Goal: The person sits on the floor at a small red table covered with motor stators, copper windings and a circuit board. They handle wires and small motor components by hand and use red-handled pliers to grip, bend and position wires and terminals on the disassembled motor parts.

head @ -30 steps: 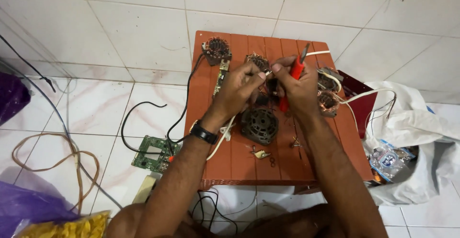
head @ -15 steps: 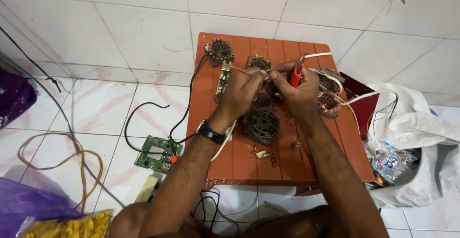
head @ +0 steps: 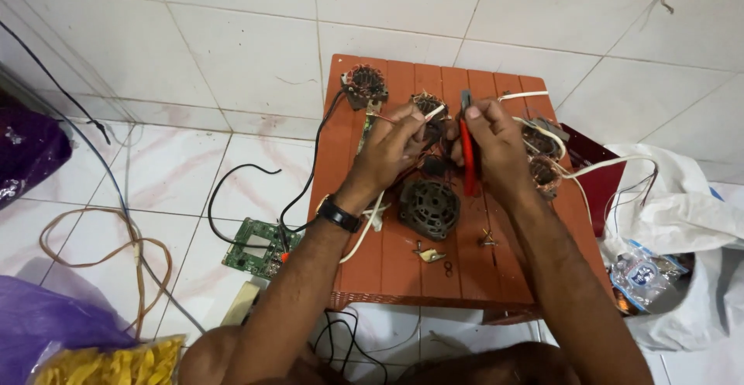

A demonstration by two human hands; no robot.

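A view from above shows a person's two bare arms reaching forward over a small orange-brown table (head: 364, 269) that stands on a white tiled floor against a white tiled wall. The left hand (head: 391, 152), with a dark watch (head: 338, 214) on its wrist, is closed in a pinch around a thin pale wire (head: 431, 113) near the middle of the table's far half. The right hand (head: 496, 148) is curled shut around the red handles of a pair of pliers (head: 467, 148), held upright with the tip pointing away from the person, just beside the left hand's fingers. Whether the plier tip touches the wire cannot be told. Directly below the hands lies a round, dark metal motor part (head: 428, 208), with a few small metal bits (head: 428, 254) scattered near the table's front edge. Three copper-wound coils sit on the table: one at the far left corner (head: 364, 84) and two by the right edge (head: 545, 174), trailing white cables. On the floor to the left lie a green circuit board (head: 253, 247), loops of black and tan cable, and a purple bag (head: 31, 323). A white bag (head: 682, 214) sits to the right.
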